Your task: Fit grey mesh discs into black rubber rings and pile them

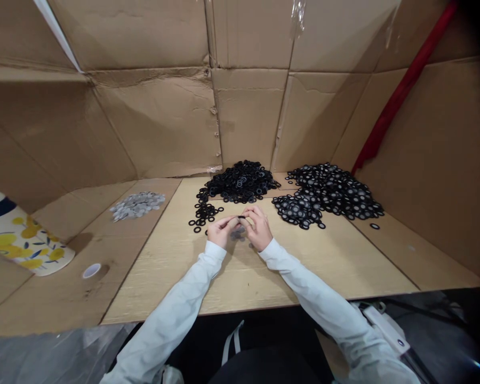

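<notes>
Ring (241, 217), dark and small, is up off the table (248, 293) near the middle of my view, held btwn two sets of fingertips. Left grip (221, 230) is closed on one side of it, right grip (258, 228) closed on the other; I'd say the two-sided pinch is there b/c a thin part needs steadying from both ends. Hands meet just above a few loose discs (238, 233), prob. kept there so fingers needn't travel far.

Stock sits sorted by kind, I reckon to avoid mix-ups: grey discs (138, 206) heaped off left, plain black rings (244, 181) piled behind the hands w/ strays trailing twd the left grip, & pale-centred rings (332, 197) heaped on the right. Cardboard walls (248, 42) stand at back & sides, which prob. stops bits straying. Patterned bottle (28, 242) is at far left, well apart from both sleeves (184, 298).

Looks-wise, the held ring shows me only a slim black curve, nearly edge-on to the cam, partly hidden by fingers, so can't tell if its centre is filled. Plain ones behind are round, flat-looking, w/ open middles.
</notes>
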{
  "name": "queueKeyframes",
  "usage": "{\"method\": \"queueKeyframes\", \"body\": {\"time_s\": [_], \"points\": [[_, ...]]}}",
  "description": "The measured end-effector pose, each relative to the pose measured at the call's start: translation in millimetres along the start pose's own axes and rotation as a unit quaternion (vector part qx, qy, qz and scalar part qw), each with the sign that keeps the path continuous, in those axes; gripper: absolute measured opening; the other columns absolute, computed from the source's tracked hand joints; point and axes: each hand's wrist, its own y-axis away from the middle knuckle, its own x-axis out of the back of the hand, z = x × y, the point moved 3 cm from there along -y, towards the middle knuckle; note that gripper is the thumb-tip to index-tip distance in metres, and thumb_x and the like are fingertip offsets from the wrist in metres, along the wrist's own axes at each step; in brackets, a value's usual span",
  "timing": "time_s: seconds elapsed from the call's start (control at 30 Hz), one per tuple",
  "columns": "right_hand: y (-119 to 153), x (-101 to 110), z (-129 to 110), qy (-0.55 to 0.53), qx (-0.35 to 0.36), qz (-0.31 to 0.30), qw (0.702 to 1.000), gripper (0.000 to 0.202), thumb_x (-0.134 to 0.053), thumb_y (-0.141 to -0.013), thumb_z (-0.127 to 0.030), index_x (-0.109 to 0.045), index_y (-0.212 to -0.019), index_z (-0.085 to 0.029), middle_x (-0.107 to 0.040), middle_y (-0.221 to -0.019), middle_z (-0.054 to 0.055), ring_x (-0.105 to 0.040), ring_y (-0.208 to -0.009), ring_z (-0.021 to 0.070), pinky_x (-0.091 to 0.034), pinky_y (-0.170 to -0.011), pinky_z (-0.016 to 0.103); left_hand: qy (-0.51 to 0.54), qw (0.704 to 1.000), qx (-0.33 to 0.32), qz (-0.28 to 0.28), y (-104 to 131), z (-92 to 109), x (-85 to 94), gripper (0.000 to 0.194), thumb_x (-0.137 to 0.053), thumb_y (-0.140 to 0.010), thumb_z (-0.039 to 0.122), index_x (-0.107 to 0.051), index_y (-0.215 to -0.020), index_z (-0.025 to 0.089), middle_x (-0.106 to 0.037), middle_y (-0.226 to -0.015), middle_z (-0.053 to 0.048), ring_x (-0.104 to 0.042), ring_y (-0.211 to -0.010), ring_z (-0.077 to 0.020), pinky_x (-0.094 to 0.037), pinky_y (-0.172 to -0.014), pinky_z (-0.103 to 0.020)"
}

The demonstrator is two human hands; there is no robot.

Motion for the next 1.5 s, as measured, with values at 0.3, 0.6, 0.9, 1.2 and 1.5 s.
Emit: {"method": "queueKeyframes", "body": {"time_s": [0.3, 0.6, 0.9, 1.2, 1.5], "points": [[0.8, -1.6, 4.6, 0.041, -0.033, 0.019, 0.998, 0.011, -0.044, -0.070, -0.016, -0.055, -0.070, -0.018, -0.052, -0.084, 0.004, -0.044, -0.084, 0.0188, -0.028, -0.073, 0.034, -0.014, 1.000, 0.003, 0.006, 3.8, 2.4, -2.5, 0.023, -0.067, -0.049, 0.025, -0.066, -0.068, 0.013, -0.065, -0.071, -0.005, -0.059, -0.064, -0.0158, -0.047, -0.069, -0.032], [-0.2, -4.7, 11.6, -0.035, -0.036, -0.006, 0.999, 0.010, -0.046, -0.069, -0.020, -0.055, -0.069, -0.018, -0.050, -0.081, 0.004, -0.046, -0.084, 0.0175, -0.034, -0.074, 0.032, 0.124, 0.985, 0.122, 0.005, -0.4, -5.9, -3.1, 0.019, -0.069, -0.045, 0.015, -0.064, -0.063, 0.011, -0.064, -0.071, -0.006, -0.060, -0.069, -0.0149, -0.046, -0.075, -0.031], [-8.4, -11.6, 27.4, -0.256, -0.144, -0.066, 0.954, 0.018, -0.050, -0.065, -0.031, -0.055, -0.055, -0.016, -0.053, -0.069, 0.002, -0.049, -0.072, 0.0147, -0.038, -0.071, 0.031, 0.116, 0.985, 0.126, 0.022, -0.3, -1.7, -1.2, 0.015, -0.069, -0.047, 0.015, -0.063, -0.061, 0.010, -0.064, -0.066, -0.006, -0.060, -0.060, -0.0139, -0.047, -0.073, -0.032], [-10.5, -8.1, 29.0, -0.252, -0.157, -0.084, 0.951, 0.017, -0.057, -0.058, -0.031, -0.059, -0.053, -0.015, -0.057, -0.066, 0.004, -0.051, -0.071, 0.0163, -0.037, -0.072, 0.032, 0.103, 0.985, 0.139, 0.024, -3.9, -3.0, 4.0, 0.014, -0.067, -0.048, 0.013, -0.062, -0.060, 0.009, -0.064, -0.061, -0.005, -0.059, -0.056, -0.0130, -0.048, -0.069, -0.031], [-10.5, -6.8, 32.5, -0.258, -0.182, -0.054, 0.947, 0.011, -0.063, -0.053, -0.028, -0.062, -0.053, -0.017, -0.057, -0.072, 0.004, -0.050, -0.078, 0.0170, -0.036, -0.077, 0.032, 0.106, 0.985, 0.135, 0.022, 1.5, 2.7, -1.8, 0.026, -0.073, -0.039, 0.011, -0.064, -0.064, 0.010, -0.065, -0.067, -0.006, -0.060, -0.061, -0.0133, -0.046, -0.072, -0.029]]}}
